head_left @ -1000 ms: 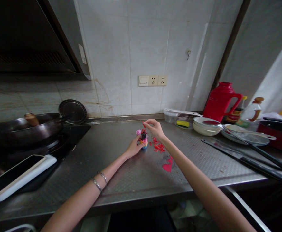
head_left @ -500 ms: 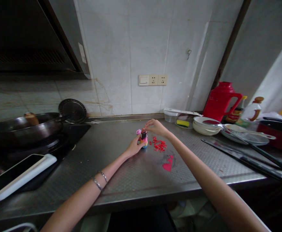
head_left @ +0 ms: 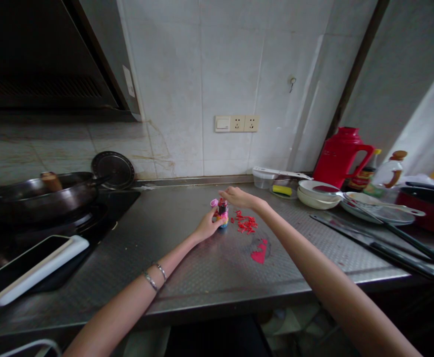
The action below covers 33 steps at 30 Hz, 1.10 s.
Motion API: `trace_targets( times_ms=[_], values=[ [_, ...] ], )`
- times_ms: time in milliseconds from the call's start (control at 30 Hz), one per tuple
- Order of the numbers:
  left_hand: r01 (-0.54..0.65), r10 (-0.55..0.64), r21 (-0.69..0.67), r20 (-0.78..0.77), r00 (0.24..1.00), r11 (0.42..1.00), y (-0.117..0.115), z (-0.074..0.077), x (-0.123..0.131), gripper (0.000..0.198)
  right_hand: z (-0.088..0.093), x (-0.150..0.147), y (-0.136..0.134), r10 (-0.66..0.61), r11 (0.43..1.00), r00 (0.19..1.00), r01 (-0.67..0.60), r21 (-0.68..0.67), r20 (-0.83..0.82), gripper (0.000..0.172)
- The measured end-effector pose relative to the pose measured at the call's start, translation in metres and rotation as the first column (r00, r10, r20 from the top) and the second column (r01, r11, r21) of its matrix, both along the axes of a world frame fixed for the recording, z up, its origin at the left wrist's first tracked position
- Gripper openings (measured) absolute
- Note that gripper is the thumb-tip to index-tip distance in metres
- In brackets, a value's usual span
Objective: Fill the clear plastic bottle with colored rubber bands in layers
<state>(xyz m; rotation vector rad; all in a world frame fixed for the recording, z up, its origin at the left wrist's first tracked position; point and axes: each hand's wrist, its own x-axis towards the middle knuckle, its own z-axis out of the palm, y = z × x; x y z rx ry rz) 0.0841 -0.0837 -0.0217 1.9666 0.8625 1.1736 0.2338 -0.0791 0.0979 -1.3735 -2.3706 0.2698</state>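
Two hands meet: left hand (head_left: 205, 229) grips the small bottle (head_left: 222, 213); right hand (head_left: 241, 198) hovers at its mouth, grip unclear; filling seems underway; red pieces (head_left: 245, 224) just right need fine pinching.

Two hands show: one left hand (head_left: 205, 229) and one right hand (head_left: 241, 197). The left wrist carries two bracelets (head_left: 155, 275). The desk (head_left: 187, 253) bears one small bottle (head_left: 222, 214) and one pink cap (head_left: 213, 202); the red bits (head_left: 245, 224) are too small to count. Far left: one wok (head_left: 34, 198), one round lid (head_left: 113, 170). Far right: one red jug (head_left: 341, 156), two bottles (head_left: 388, 171), one yellow sponge (head_left: 282, 190). The wall has one switch (head_left: 222, 123) and two sockets (head_left: 244, 123).
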Motion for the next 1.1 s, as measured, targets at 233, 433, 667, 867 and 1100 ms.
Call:
trace_targets(
  times_ms=[233, 433, 667, 867, 1100],
  values=[
    [-0.010, 0.010, 0.011, -0.016, 1.000, 1.000, 0.000, 0.001, 0.000, 0.042, 0.006, 0.001, 0.001, 0.005, 1.000, 0.999, -0.006, 0.002, 0.050, 0.048],
    [-0.007, 0.008, 0.012, -0.035, 0.999, 1.000, 0.001, 0.001, -0.001, 0.036, 0.007, 0.005, 0.001, 0.035, 0.998, 0.998, -0.037, 0.044, 0.048, 0.024],
    [-0.012, 0.012, 0.009, -0.023, 1.000, 1.000, 0.001, 0.000, -0.001, 0.038, 0.013, 0.009, 0.003, 0.080, 0.988, 0.997, -0.079, 0.130, -0.004, 0.020],
    [-0.017, 0.017, 0.011, -0.038, 0.999, 1.000, 0.000, 0.000, -0.001, 0.040, 0.015, 0.012, -0.002, 0.102, 0.990, 0.989, -0.090, 0.112, -0.106, 0.018],
    [-0.025, 0.027, 0.027, -0.071, 0.997, 0.999, 0.000, 0.002, -0.001, 0.036, -0.013, 0.038, 0.004, 0.078, 0.981, 0.945, -0.016, 0.194, -0.318, 0.022]
  ],
)
